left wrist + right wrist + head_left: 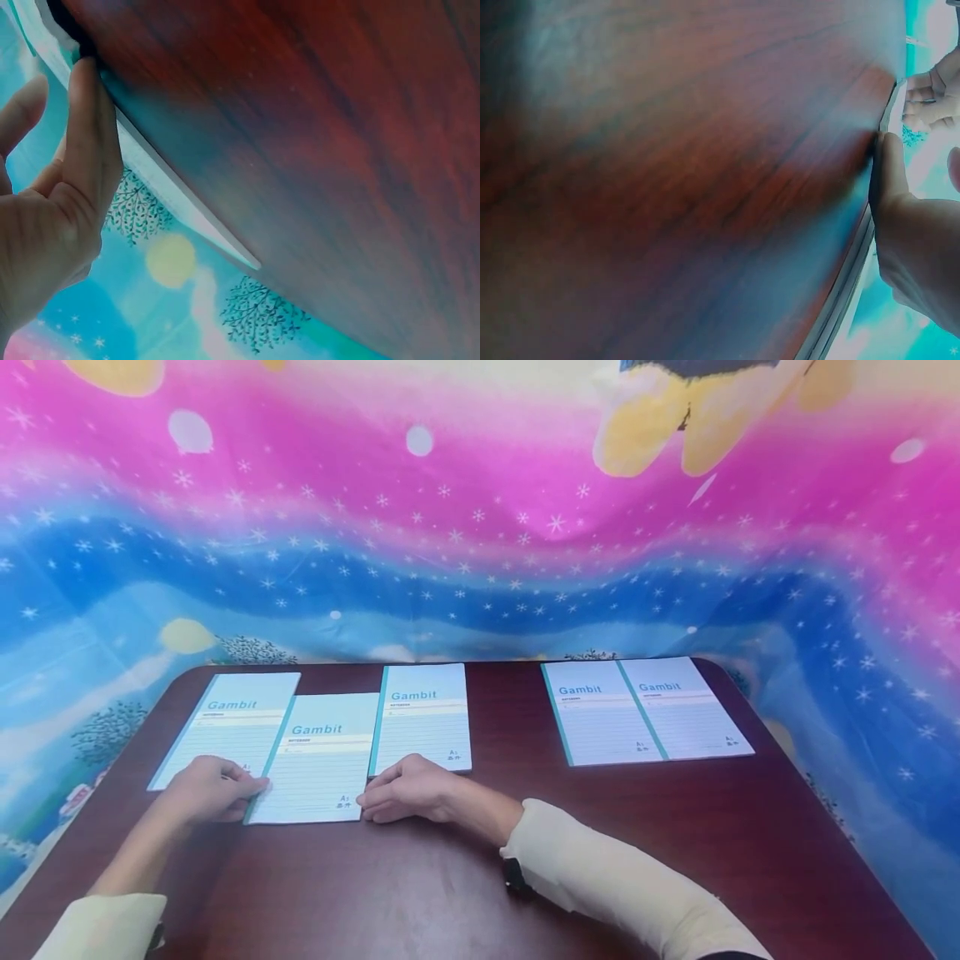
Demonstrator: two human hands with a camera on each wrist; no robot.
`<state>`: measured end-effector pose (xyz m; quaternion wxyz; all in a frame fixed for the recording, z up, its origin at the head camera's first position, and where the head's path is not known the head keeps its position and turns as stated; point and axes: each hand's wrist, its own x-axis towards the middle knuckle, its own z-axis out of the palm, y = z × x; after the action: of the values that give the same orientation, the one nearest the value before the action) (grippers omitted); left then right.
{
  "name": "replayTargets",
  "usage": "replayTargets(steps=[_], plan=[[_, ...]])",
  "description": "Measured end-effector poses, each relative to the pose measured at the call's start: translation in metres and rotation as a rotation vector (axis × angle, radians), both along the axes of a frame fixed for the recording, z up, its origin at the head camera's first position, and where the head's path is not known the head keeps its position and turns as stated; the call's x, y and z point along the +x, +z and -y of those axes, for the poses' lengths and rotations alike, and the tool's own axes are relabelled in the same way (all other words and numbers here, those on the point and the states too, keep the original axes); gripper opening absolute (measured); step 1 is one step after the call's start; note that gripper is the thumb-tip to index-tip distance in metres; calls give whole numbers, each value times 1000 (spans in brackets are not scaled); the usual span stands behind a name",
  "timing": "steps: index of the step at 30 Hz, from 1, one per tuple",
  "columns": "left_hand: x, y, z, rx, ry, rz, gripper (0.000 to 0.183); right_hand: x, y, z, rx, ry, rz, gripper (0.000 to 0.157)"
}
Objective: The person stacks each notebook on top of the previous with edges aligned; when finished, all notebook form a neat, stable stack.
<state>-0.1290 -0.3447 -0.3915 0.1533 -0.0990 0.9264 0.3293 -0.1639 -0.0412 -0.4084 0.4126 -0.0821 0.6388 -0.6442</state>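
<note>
A pale notebook (311, 772) with a green spine and "Gambit" on its cover lies flat between my two hands. My left hand (210, 789) touches its spine side near the lower corner; in the left wrist view, straight fingers (91, 135) press on the edge with the thumb apart. At the opposite lower corner, my right hand (412, 789) touches the notebook's right side, a finger (892, 169) extended along it in the right wrist view. A similar notebook (232, 727) lies to the left, partly hidden by my left hand. Another notebook (423, 718) lies close on the right, set farther back.
Two more notebooks (600, 714) (686, 706) lie side by side at the back right of the dark brown table (510, 718). Behind the table and at its sides hangs a colourful printed cloth (480, 527).
</note>
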Motion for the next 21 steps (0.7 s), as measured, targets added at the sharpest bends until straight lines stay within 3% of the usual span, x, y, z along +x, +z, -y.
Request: replayTargets(steps=[5, 10, 18, 21], plan=[[-1, -3, 6, 115, 40, 49, 34, -2, -2, 1, -19, -27, 38, 21], [-6, 1, 8, 218, 18, 103, 47, -5, -5, 3, -38, -39, 70, 22], [-4, -1, 12, 544, -2, 124, 21, -5, -9, 5, -48, -49, 68, 20], [-3, 1, 11, 609, -25, 106, 20, -4, -9, 5, -46, -68, 60, 18]])
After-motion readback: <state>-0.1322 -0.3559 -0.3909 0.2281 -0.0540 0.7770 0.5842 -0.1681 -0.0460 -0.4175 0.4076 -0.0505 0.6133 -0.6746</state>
